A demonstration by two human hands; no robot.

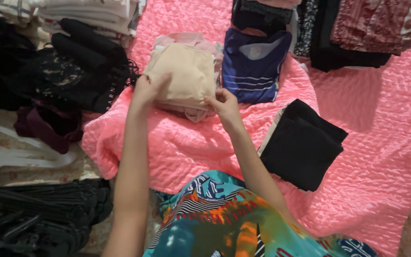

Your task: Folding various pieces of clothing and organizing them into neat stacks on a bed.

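A folded beige garment (186, 71) lies on top of a small stack of pale pink clothes (189, 112) on the pink quilted blanket (386, 123). My left hand (147, 90) grips the stack's near left corner. My right hand (223, 103) pinches its near right corner. Both arms reach forward over my colourful patterned dress (215, 219).
A folded navy striped top (255, 66) lies right of the stack, a folded black garment (303, 143) nearer right. Dark and maroon folded piles (362, 28) sit at the back right. Black lace clothes (72, 71) and white folded stacks (86, 12) are at left, black hangers (34, 214) lower left.
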